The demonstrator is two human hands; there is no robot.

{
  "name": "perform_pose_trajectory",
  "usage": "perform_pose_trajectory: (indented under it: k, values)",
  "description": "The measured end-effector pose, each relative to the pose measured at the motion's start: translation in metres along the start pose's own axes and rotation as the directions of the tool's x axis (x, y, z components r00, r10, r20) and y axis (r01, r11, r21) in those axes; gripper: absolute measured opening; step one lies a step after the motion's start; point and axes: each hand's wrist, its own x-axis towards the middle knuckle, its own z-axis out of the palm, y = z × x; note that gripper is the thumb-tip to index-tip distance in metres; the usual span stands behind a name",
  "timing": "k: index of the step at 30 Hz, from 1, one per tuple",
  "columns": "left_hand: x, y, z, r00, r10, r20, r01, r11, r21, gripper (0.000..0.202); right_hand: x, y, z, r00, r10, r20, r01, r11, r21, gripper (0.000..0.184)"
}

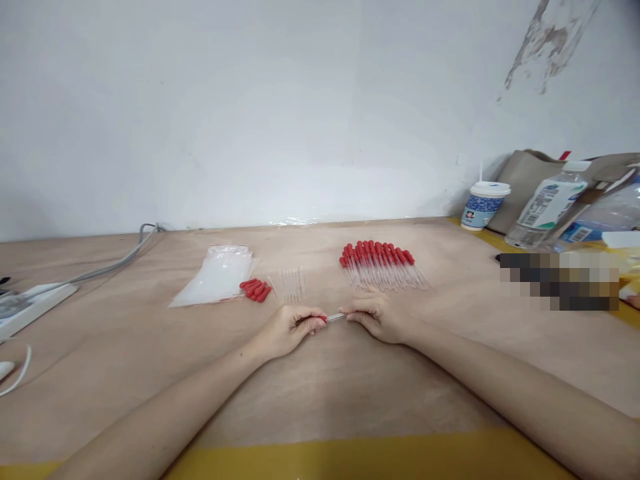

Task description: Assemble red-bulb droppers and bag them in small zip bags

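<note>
My left hand (295,328) is closed around a small red rubber bulb (323,319), of which only the tip shows. My right hand (376,315) pinches a thin clear glass tube (335,317) whose end meets the bulb between the two hands. Both hands rest low on the brown table (320,393). Just beyond the left hand lie a few loose red bulbs (256,289) and a small row of bare glass tubes (291,283). Beyond the right hand lies a row of several droppers with red bulbs fitted (381,264).
A clear plastic bag (217,275) lies left of the loose bulbs. A grey cable (115,261) and a white power strip (31,301) are at the far left. A paper cup (484,205), a plastic bottle (547,207) and a beige bag (530,175) stand at the back right.
</note>
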Motion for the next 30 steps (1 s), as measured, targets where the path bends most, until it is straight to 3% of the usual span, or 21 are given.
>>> perform_pose_trajectory:
  k: [4,8,12,16,23,30]
  values:
    - [-0.001,0.003,0.001,1.000,-0.011,-0.027,0.013,0.998,0.069,0.024,0.001,-0.005,-0.002,0.997,-0.078,-0.007,0.076,0.979,-0.190,0.021]
    - [-0.001,0.007,0.001,0.993,0.065,-0.098,-0.043,0.977,0.209,0.022,0.000,-0.014,-0.001,0.984,-0.167,-0.064,0.131,0.917,-0.377,0.026]
    - [-0.002,0.009,0.000,0.974,0.144,-0.173,-0.094,0.959,0.268,0.020,-0.003,-0.015,0.002,0.992,-0.086,-0.090,0.057,0.957,-0.283,0.022]
    - [-0.002,0.010,-0.001,0.982,0.114,-0.148,-0.073,0.964,0.257,0.020,-0.002,-0.012,0.003,0.997,-0.013,-0.081,0.000,0.989,-0.150,0.019]
    - [-0.003,0.006,0.000,0.993,0.053,-0.105,-0.030,0.976,0.215,0.020,0.003,-0.013,0.006,0.992,-0.084,-0.091,0.068,0.984,-0.166,0.022]
    - [-0.004,0.006,0.001,0.986,0.127,-0.109,-0.094,0.959,0.267,0.018,0.007,-0.015,0.012,0.994,-0.081,-0.069,0.069,0.985,-0.159,0.024]
